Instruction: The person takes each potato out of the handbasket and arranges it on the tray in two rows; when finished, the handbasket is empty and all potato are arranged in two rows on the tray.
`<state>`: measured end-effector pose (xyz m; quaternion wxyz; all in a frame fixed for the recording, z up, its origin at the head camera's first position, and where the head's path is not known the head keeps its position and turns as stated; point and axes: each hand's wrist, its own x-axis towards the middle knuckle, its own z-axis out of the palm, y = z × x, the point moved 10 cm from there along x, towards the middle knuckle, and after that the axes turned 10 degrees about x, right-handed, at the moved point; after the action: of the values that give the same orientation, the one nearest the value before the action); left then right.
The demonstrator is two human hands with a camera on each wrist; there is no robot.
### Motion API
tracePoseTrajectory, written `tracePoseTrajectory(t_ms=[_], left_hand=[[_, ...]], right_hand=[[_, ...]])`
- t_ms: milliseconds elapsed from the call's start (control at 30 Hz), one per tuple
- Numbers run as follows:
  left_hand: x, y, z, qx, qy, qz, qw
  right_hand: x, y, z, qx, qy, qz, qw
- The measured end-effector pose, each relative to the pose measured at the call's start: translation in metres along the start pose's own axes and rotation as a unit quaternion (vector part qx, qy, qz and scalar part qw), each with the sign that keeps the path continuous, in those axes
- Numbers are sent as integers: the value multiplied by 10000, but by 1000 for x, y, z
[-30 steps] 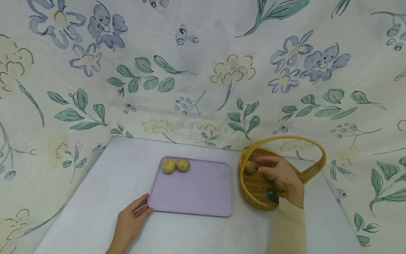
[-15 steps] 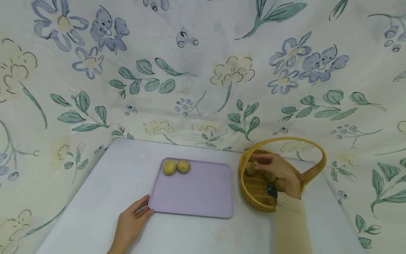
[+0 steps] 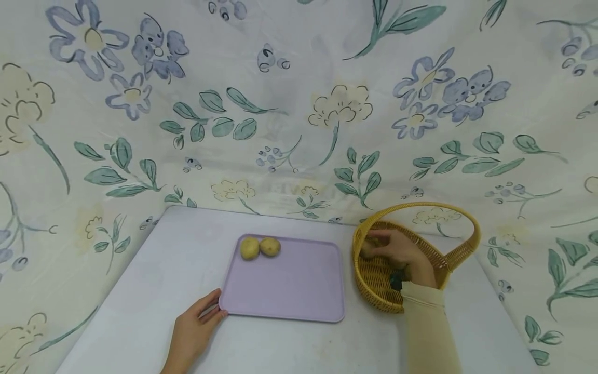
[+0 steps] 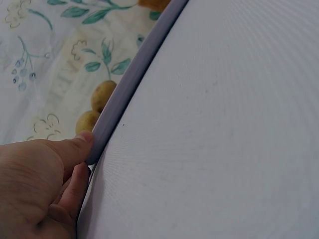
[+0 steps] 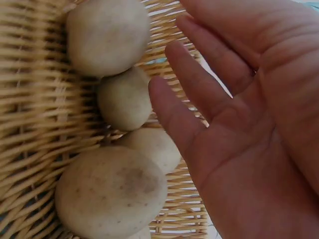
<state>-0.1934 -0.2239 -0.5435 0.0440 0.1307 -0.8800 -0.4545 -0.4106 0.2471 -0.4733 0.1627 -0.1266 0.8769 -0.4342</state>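
At the lilac tray's (image 3: 285,280) near-left corner, my left hand (image 3: 193,327) pinches the rim; the left wrist view shows the thumb on the edge of the tray (image 4: 124,89) and fingers below. Two potatoes (image 3: 249,248) lie in its far-left corner. My right hand (image 3: 402,254) is inside the wicker basket (image 3: 378,291), its fingers at a potato (image 3: 367,249) by the left wall. In the right wrist view, the right hand (image 5: 224,109) has its fingers extended beside several potatoes (image 5: 112,191), and no grip on one shows.
The basket's tall handle (image 3: 420,203) arches over the right hand. A small dark object (image 3: 396,279) lies in the basket near the wrist. The white table (image 3: 196,234) meets a floral cloth (image 3: 280,156) at its back edge.
My right hand has moved down and left within the basket, now covering much of the left potato. The left hand stays at the tray corner, and the tray's two potatoes have not moved.
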Motion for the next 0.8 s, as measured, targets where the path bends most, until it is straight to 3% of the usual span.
tracePoseTrajectory(t_ms=[233, 400, 567, 800], left_hand=[[0, 1, 0, -50, 45, 51, 10000], [0, 0, 2, -33, -36, -67, 10000], [0, 0, 2, -12, -70, -126, 9999], [1, 0, 1, 29, 14, -20, 10000]], right_hand=[[-6, 2, -5, 650, 159, 23, 9978], [-11, -2, -1, 68, -149, -19, 9999], [-13, -6, 8, -172, -491, -258, 9983], [-9, 8, 15, -270, -613, 216, 9975]])
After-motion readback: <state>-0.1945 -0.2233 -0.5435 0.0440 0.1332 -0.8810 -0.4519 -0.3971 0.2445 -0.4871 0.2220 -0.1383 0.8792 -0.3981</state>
